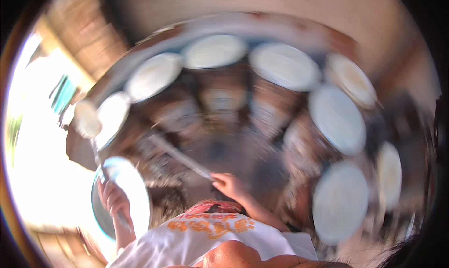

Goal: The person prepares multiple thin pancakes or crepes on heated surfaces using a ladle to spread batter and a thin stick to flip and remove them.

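Observation:
My left hand (pixel 112 199), at the lower left, is closed round the handle of a long utensil (pixel 96 151). Its far end meets a pale round shape (pixel 87 119); blur hides whether that is a ladle's bowl or something carried on it. Below this hand lies a large white round pan (pixel 135 188) with a bluish rim. My right hand (pixel 229 185), near the middle, grips one end of a long, thin, pale stick (pixel 180 155) that points up and left over the dark centre.
Several white round pans or lids (pixel 215 51) form an arc on a dark, round, brownish stand (pixel 220 97). More white discs (pixel 340 202) stand at the right, one outside the arc (pixel 389 177). Bright light washes out the left side. A tan wall (pixel 299 6) rises behind.

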